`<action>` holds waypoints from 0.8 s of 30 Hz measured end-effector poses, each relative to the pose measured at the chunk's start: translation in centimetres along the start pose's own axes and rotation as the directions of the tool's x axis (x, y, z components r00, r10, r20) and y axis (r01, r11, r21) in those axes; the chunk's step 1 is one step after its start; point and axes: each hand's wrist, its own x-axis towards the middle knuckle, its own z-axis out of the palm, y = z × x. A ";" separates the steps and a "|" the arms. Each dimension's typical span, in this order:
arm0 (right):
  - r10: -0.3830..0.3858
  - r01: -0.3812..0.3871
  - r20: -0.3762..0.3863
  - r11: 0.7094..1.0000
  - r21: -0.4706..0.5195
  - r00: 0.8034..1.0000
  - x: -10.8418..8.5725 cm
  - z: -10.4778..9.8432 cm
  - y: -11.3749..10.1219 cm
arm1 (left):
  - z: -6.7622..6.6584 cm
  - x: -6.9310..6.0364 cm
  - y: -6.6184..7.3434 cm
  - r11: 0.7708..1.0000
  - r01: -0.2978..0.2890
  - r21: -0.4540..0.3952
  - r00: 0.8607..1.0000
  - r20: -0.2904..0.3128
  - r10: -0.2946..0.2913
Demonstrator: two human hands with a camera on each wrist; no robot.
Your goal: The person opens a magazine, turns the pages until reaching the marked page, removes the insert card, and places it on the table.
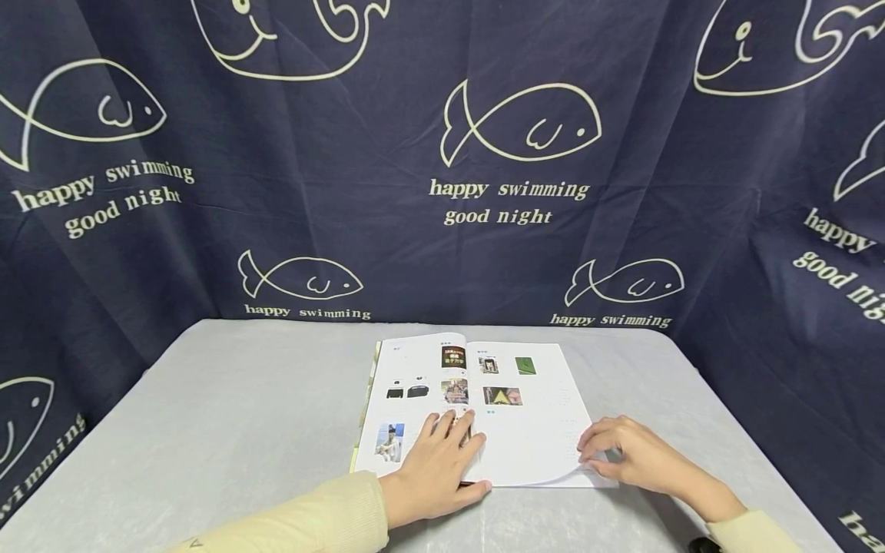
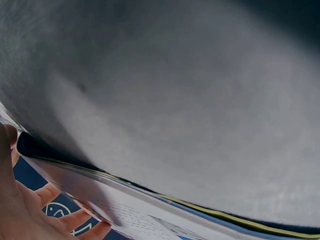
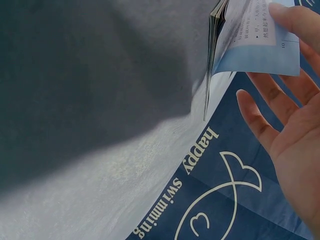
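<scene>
An open magazine (image 1: 525, 438) with small colour photos on white pages lies on the grey table. My left hand (image 1: 439, 465) rests spread across its lower middle near the fold, fingers straight and partly covering a photo. At the lower right corner, my right hand (image 1: 632, 453) pinches a page, whose lower edge curves up off the sheets beneath. In the right wrist view, the thumb lies on the lifted page (image 3: 260, 55), which has a pale blue border, with fingers behind it. The left wrist view shows the magazine's lower edge (image 2: 150, 192) beside the left hand.
A grey cloth-covered table (image 1: 263, 399) extends around the magazine. Behind and at both sides hangs a dark blue curtain (image 1: 387, 230) with white fish drawings and lettering. A dark band (image 1: 704, 545) is on the right wrist.
</scene>
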 end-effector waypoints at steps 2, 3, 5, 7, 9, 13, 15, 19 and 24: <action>0.015 -0.015 0.003 1.000 -0.002 1.000 0.0 0.0 -0.1 | 0.0 0.0 0.0 1.000 0.002 0.007 1.000 0.004 -0.002; 0.022 -0.022 0.004 1.000 -0.004 1.000 0.0 -0.1 -0.1 | -0.1 0.0 0.0 1.000 0.003 0.011 1.000 0.004 -0.003; 0.038 -0.038 0.002 0.999 -0.010 0.999 0.0 -0.1 -0.1 | -0.1 0.0 0.1 1.000 0.005 0.020 1.000 0.002 -0.005; 0.048 -0.048 -0.004 0.998 -0.026 0.999 0.0 -0.1 0.0 | -0.1 0.0 0.1 0.999 0.002 0.032 1.000 -0.001 -0.002; 0.057 -0.058 -0.012 0.997 -0.046 0.998 0.0 -0.2 0.0 | -0.1 0.0 0.1 0.999 0.001 0.043 1.000 -0.004 0.000; 0.071 -0.073 -0.028 0.993 -0.092 0.997 0.1 -0.2 0.0 | 0.2 0.0 0.0 0.998 -0.007 0.060 1.000 -0.010 0.007; 0.074 -0.078 -0.042 0.991 -0.108 0.996 0.1 -0.1 0.0 | 0.2 0.0 0.0 0.998 -0.009 0.064 1.000 -0.014 0.010; 0.066 -0.075 -0.081 0.989 -0.124 0.995 0.4 -0.1 0.1 | 0.3 0.0 0.0 0.997 -0.012 0.078 0.999 -0.029 0.014; 0.037 -0.055 -0.133 0.989 -0.139 0.990 0.6 -0.2 0.3 | 0.2 0.1 0.1 0.996 -0.009 0.093 1.000 -0.026 0.012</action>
